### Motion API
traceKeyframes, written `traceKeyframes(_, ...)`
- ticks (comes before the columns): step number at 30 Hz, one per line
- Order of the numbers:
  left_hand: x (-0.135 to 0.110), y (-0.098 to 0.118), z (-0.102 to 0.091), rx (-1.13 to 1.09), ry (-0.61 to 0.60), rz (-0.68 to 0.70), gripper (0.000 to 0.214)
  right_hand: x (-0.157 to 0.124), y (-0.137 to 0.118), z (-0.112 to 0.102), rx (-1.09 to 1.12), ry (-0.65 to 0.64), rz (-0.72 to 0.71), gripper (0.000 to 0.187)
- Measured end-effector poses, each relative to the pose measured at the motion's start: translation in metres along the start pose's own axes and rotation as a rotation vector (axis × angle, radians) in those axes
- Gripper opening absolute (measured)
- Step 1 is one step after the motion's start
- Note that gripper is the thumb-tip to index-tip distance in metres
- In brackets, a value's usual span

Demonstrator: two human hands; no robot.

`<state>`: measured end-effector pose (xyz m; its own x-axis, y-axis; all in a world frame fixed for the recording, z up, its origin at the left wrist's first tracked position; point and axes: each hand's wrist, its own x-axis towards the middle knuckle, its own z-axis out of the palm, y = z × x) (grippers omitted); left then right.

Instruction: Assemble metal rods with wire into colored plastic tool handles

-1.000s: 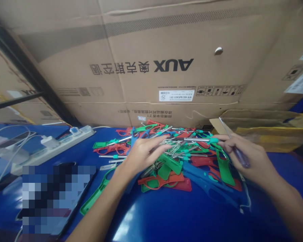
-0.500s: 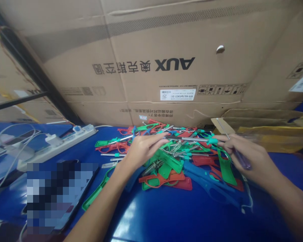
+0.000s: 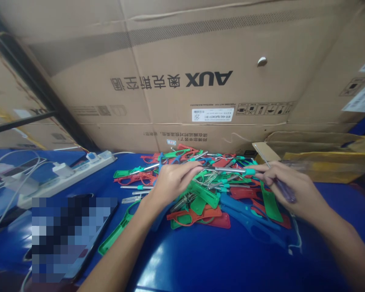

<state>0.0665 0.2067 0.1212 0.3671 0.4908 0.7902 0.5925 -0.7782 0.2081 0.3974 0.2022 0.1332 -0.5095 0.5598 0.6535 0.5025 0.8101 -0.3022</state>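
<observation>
A thin metal tube (image 3: 231, 169) with a teal end piece (image 3: 250, 172), like the nozzle of a long lighter, lies level between my two hands above a pile of parts. My left hand (image 3: 173, 178) pinches its dark left end between thumb and fingers. At the teal end, the fingers of my right hand (image 3: 292, 184) are closed on the tube. That same hand also keeps a screwdriver (image 3: 283, 190) with a purple handle in its grip, its thin shaft pointing up and left. Green lighter casings (image 3: 203, 194) and red casings (image 3: 188, 217) lie below.
Blue casings (image 3: 243, 211) sit at the pile's front right. A power strip (image 3: 79, 172) with plugs and cables and a tablet-like device (image 3: 94, 239) with a blurred screen are on the left. A big cardboard box (image 3: 158, 48) stands behind the blue table (image 3: 200, 259).
The tube and my right hand have shifted slightly left and down, with the tube's teal end a little nearer my left hand. The view has moved a little too.
</observation>
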Motion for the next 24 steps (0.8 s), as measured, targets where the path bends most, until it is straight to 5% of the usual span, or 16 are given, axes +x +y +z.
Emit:
traceKeyframes(12,0.002,0.010,0.000,-0.016,-0.106,-0.109,0.029,0.000,-0.003,0.011,0.002,0.082,-0.008,0.024)
traceKeyframes(24,-0.003,0.000,0.003,0.001,-0.175,0.010,0.026,-0.002,-0.001,0.005,-0.016,0.037,0.013,0.025)
